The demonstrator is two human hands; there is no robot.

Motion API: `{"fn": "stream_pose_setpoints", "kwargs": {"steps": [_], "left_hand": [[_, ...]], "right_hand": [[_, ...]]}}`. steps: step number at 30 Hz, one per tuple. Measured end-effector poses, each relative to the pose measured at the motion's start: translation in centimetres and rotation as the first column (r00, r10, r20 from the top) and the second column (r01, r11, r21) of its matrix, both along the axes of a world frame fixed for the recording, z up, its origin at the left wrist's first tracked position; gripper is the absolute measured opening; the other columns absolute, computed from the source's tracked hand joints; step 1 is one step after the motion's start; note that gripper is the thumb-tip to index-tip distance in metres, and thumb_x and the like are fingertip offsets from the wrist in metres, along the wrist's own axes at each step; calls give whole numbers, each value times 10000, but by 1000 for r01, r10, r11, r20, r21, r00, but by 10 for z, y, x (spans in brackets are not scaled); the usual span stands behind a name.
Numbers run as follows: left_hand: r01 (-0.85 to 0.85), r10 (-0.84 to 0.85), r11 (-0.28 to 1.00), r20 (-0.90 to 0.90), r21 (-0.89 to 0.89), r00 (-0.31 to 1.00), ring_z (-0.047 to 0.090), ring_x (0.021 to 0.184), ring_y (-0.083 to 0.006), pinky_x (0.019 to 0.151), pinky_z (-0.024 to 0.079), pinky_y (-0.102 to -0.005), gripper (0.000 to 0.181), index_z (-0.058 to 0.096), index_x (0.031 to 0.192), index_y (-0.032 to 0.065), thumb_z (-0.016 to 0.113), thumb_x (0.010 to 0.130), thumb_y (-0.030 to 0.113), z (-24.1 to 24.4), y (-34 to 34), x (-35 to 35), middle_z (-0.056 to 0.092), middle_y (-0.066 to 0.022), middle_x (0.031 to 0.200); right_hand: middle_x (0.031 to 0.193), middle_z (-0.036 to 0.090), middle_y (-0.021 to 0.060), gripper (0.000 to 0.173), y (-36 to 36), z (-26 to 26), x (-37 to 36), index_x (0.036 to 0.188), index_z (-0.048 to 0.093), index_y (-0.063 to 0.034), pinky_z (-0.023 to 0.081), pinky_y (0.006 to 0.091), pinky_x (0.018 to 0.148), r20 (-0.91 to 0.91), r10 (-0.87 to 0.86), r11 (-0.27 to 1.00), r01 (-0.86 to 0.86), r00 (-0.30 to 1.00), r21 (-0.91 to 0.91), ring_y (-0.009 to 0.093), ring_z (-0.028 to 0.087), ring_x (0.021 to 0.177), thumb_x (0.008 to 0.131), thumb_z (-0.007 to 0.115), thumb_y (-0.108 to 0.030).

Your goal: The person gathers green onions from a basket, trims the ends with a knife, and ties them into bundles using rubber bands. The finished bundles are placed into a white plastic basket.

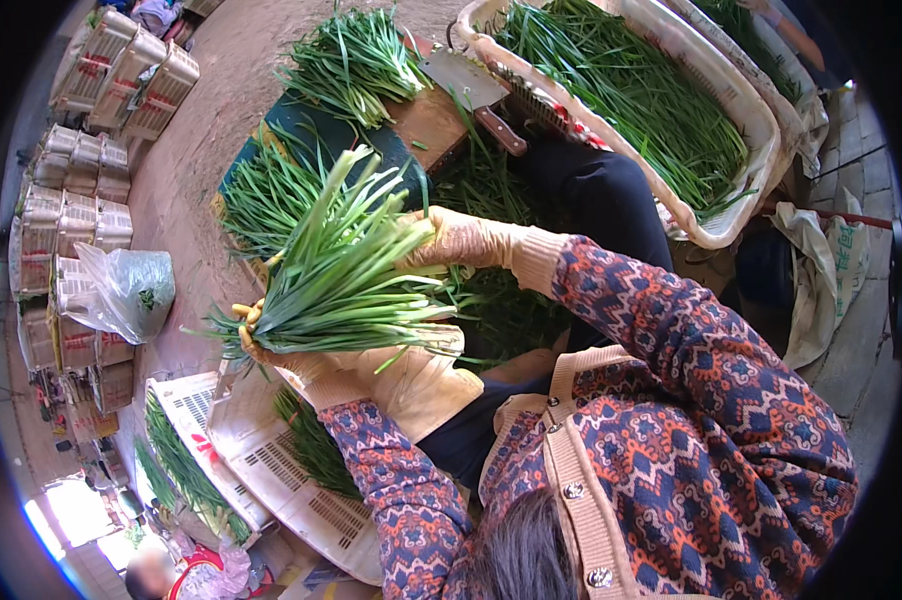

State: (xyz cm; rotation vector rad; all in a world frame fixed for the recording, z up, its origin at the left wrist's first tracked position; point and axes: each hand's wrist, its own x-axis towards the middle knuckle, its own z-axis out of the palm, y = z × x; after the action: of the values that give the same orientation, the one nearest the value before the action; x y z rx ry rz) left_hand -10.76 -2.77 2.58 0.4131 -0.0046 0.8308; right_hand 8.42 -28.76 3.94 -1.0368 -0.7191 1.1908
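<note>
My left hand (289,356), apparently gloved, is closed around the leafy end of a bunch of garlic chives (338,285). The pale stems fan out up and to the right. At the stem side, my right hand (458,236) grips the bunch, its fingers partly hidden by stalks. Below the bunch, a tan sheet (413,386) covers part of my lap. Beyond it, more loose chives (278,195) lie on a dark green surface (391,146). A cleaver (469,79) with a wooden handle rests by a wooden board (428,124), near another chive pile (353,64).
A white plastic crate (770,142) full of greens stands beside my right knee. Another white crate (271,457) with chives is at lower left. Stacked crates (68,210) and a clear plastic bag (139,289) line the far left. People's parts show at two edges.
</note>
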Motion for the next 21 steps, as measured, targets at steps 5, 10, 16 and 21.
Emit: {"fn": "stream_pose_setpoints", "kwargs": {"steps": [5,10,16,21], "left_hand": [[10,-11,1000,-67,-12,998,553,893,-141,836,488,-366,359,618,1231,125,575,906,270,4,-10,7,618,1,929],[-31,32,999,-46,16,998,546,943,-161,879,479,-377,380,591,1254,105,563,915,275,10,-20,12,632,0,938],[-63,62,998,47,12,997,563,943,-171,893,480,-386,383,602,1228,85,605,885,255,5,-13,11,653,0,918],[-29,30,999,54,-29,998,575,955,-203,903,477,-421,357,616,1220,92,580,906,257,2,-12,10,650,-15,918]], "right_hand": [[1059,675,23,370,-7,-5,-16,1156,606,-27,502,261,821,-117,-265,963,270,957,27,94,606,926,850,734,-191],[804,545,-65,178,-41,-14,-9,1053,579,-91,322,166,470,-437,-46,996,76,898,52,8,437,587,912,652,-174],[720,413,-72,199,-110,-26,41,893,538,-119,231,153,432,-393,-142,979,188,909,80,2,309,513,872,706,-225],[984,650,8,415,-48,9,1,1150,588,-32,494,273,777,-20,-458,888,459,889,18,109,594,847,807,769,-179]]}}
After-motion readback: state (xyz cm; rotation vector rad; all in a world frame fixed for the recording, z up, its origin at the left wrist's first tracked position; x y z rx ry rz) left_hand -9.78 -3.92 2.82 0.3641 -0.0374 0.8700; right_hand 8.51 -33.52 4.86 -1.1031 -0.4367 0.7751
